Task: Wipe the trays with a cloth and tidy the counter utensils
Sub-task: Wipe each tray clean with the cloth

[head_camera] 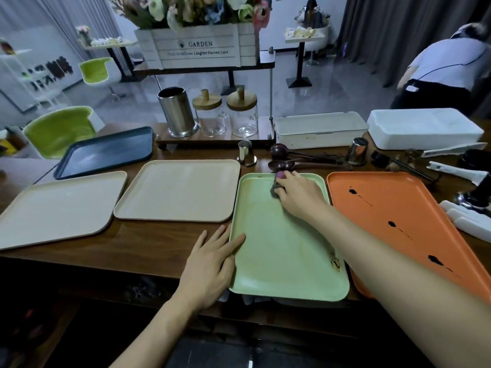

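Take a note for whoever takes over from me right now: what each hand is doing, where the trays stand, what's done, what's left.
Right hand grips the cloth at the far end of the green tray. Left hand lies flat on that tray's left edge.
Green tray: brown smear remains at its near right corner.
Orange tray, right: dark spots, looks unwiped.
Two beige trays and the dark tray, left: no marks visible.
Still to do: finish green, wipe orange, tidy the spoons and metal cups behind the trays.

Bare left hand [210,264], bare right hand [297,195], uncovered forearms [398,274], slender fingers [221,236], nails seemingly short
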Available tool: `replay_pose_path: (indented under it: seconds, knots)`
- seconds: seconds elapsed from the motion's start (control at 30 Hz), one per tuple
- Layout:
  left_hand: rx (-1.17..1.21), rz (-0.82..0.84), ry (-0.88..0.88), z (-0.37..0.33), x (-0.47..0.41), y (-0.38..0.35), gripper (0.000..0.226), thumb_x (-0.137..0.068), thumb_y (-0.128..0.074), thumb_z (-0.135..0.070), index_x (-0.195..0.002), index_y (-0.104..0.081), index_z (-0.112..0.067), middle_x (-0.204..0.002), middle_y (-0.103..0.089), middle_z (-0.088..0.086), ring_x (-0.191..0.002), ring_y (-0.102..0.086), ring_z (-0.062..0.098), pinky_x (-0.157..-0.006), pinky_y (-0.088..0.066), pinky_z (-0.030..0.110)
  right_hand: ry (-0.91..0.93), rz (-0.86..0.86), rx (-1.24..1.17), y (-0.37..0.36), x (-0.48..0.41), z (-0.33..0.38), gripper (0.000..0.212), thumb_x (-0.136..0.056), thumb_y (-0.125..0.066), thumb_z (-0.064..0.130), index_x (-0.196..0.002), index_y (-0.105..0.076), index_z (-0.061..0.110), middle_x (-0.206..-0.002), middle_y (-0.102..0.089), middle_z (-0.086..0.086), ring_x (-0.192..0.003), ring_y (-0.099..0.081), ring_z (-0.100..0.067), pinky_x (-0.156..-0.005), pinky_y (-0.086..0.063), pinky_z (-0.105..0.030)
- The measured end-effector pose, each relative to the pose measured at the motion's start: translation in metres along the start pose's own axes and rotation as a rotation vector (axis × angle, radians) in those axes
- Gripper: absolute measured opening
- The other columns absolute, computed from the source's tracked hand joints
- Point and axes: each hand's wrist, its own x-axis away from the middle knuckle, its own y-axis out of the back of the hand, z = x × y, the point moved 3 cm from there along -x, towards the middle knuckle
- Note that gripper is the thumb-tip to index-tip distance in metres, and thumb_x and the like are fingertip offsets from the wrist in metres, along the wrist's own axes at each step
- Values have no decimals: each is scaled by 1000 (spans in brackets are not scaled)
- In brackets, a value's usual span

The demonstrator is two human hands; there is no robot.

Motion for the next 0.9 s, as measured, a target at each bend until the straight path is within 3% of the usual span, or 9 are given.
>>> replay_pose_path:
  seconds: [0.27,0.43,0.63,0.8,0.9]
  knots:
    - [0,6,-10,-1,0,0,68,-89,-20,-35,-153,-43,-40,-166,-18,-19,-155,-8,2,-126,5,28,140,7,-16,-19,-27,61,35,-100,-39,30,-124,-61,16,-129,-55,-4,-126,-45,-23,-89,-43,-37]
    - [-6,-7,-8,-1,-1,0,69,-89,-18,-35,-153,-44,-39,-166,-21,-16,-156,-11,4,-125,5,28,123,53,-117,-24,-34,57,36,-99,-41,33,-126,-62,21,-131,-56,-2,-121,-51,-25,-86,-40,-35]
    - [37,-63,16,-2,1,1,64,-91,-26,-32,-153,-44,-30,-160,-41,-8,-152,-21,2,-125,-1,25,242,107,-119,-9,19,70,32,-99,-43,31,-119,-67,24,-128,-56,0,-117,-52,-24,-82,-38,-34]
    - [64,-70,37,-3,0,1,63,-93,-33,-27,-157,-39,-25,-160,-41,-7,-151,-24,0,-125,-5,25,259,162,-114,4,97,56,41,-103,-40,34,-141,-54,28,-154,-41,5,-140,-35,-18,-105,-41,-45]
    - [67,-63,37,-3,1,1,64,-93,-32,-28,-157,-38,-25,-161,-39,-8,-151,-25,3,-126,-7,27,190,150,-109,9,103,26,42,-103,-41,36,-143,-52,31,-157,-38,7,-141,-38,-20,-107,-41,-43]
